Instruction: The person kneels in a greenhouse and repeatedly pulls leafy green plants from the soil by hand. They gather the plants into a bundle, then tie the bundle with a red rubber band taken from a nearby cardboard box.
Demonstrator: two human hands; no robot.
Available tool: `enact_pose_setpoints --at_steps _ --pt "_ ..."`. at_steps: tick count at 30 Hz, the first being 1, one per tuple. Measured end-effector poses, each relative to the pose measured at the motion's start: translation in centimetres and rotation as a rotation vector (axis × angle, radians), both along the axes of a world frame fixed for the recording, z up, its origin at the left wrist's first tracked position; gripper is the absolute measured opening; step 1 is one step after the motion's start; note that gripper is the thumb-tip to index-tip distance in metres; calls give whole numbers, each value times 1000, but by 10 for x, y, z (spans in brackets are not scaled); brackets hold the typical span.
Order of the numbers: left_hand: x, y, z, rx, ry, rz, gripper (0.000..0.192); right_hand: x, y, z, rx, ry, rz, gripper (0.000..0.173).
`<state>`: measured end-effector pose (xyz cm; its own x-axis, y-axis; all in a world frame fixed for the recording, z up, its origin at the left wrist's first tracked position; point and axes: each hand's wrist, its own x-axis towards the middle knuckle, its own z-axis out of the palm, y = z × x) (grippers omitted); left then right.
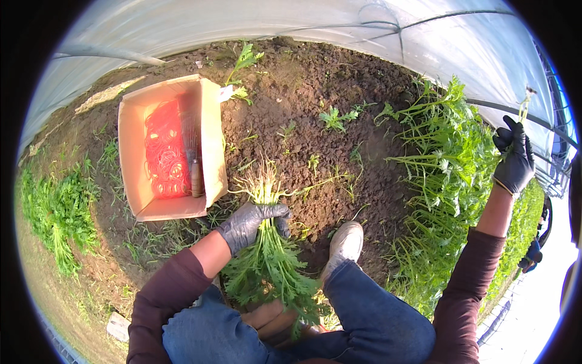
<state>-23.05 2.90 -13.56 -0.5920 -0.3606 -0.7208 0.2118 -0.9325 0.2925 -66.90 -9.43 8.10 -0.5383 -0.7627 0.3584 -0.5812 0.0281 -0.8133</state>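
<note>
A dark-gloved left hand (pixel 254 223) is closed around a bunch of leafy greens (pixel 268 264), just below the pale roots, which point away from me; the leaves hang toward my knees. Far out at the right, my right hand (pixel 514 157), also in a dark glove, pinches a thin plant (pixel 524 107) with its root end up. Beneath and beside that hand grows a dense row of the same greens (pixel 441 182), leaning over the soil. An open cardboard box (pixel 213 145) holds a heap of red rubber bands (pixel 167 154) and a wooden-handled tool (pixel 196 177).
Cut greens (pixel 59 218) lie in a pile at the far left. Small plants (pixel 336 119) stand in the brown soil (pixel 300 100) ahead. Plastic greenhouse sheeting (pixel 295 18) curves behind, with metal pipes. My shoe (pixel 348 241) rests on the soil. Another person (pixel 533 255) is far right.
</note>
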Motion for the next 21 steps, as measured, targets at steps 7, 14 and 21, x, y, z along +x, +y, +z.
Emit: enact_pose_setpoints --at_steps 7,14,21 --pt "-10 -6 22 50 281 149 36 194 57 -14 532 -710 567 26" --pt "-15 2 30 61 124 277 37 264 123 -151 1056 -159 886 33" --pt "-6 -6 9 128 123 384 29 169 54 -199 1070 189 974 55"
